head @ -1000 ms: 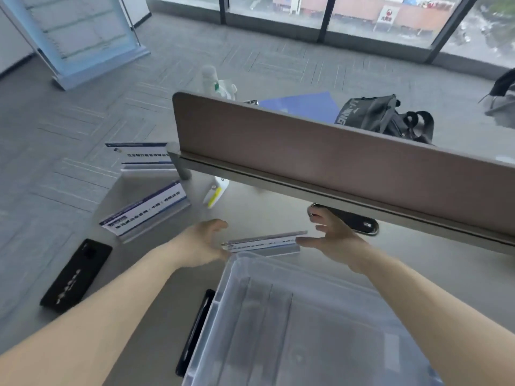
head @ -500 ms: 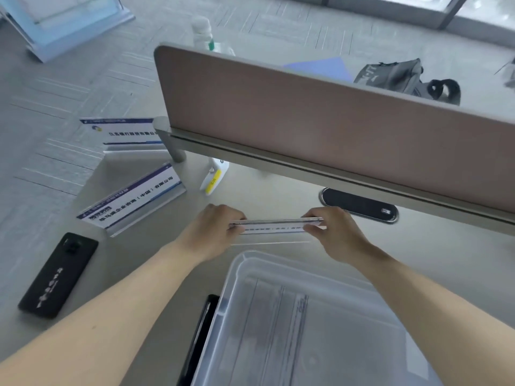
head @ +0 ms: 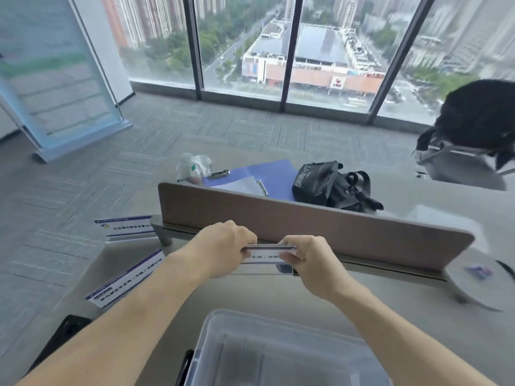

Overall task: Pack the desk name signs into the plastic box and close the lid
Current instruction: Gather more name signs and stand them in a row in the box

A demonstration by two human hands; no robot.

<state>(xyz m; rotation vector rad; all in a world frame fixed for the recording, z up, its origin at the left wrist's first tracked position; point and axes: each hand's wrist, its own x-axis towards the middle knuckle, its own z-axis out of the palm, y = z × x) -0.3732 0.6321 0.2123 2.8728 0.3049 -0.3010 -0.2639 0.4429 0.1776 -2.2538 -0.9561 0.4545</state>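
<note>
Both hands hold one acrylic desk name sign (head: 269, 253) by its ends, the left hand (head: 223, 247) and the right hand (head: 309, 259) each closing its grip on it, above the grey counter (head: 362, 296) in front of the brown divider panel (head: 306, 227). The clear plastic box (head: 278, 355) sits open nearest the camera. Two more name signs lie to the left: one (head: 125, 277) near the left forearm, another (head: 124, 225) at the counter's far corner. A black bag (head: 328, 186) and a blue clipboard (head: 267, 176) lie behind the panel.
</note>
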